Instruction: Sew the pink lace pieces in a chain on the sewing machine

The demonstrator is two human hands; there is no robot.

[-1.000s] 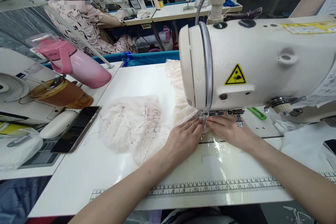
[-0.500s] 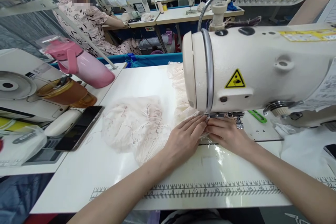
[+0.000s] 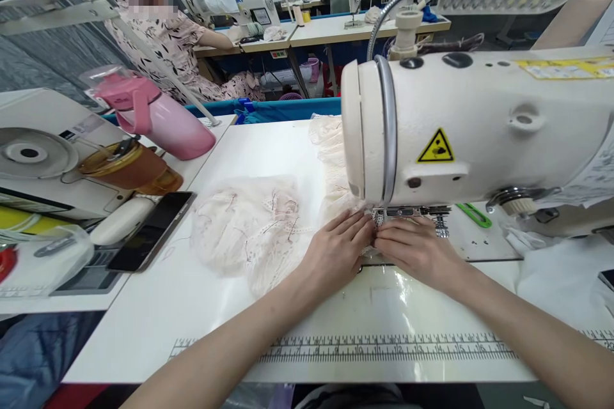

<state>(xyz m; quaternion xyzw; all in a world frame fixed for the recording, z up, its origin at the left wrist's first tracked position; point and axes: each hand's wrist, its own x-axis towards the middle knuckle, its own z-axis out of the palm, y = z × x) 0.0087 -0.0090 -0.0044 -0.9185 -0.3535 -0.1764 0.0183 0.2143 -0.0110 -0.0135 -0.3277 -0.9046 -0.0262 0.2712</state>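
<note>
A cream sewing machine [image 3: 460,134] reaches in from the right, its needle area low over the table. My left hand [image 3: 338,246] presses pale lace fabric [image 3: 333,160] just left of the presser foot [image 3: 389,211], its fingers held together. On the other side, my right hand [image 3: 419,249] is closed at the fabric's edge, fingers bent beside the foot. A strip of lace shows between my fingertips, which nearly meet. More of the cloth runs back behind the machine head. A loose heap of sheer pale lace [image 3: 249,227] with dark threads lies left of my left hand.
Left of the work are a phone [image 3: 151,232], an amber cup [image 3: 132,169] and a pink bottle [image 3: 167,118]. A green thread snipper [image 3: 474,215] and white cloth [image 3: 561,275] lie right. A ruler strip [image 3: 384,349] runs along the front. Another person [image 3: 158,45] sits beyond.
The view has shifted slightly, so the scene sits a little further right. My fingertips have parted a bit at the foot, and more lace shows between them.
</note>
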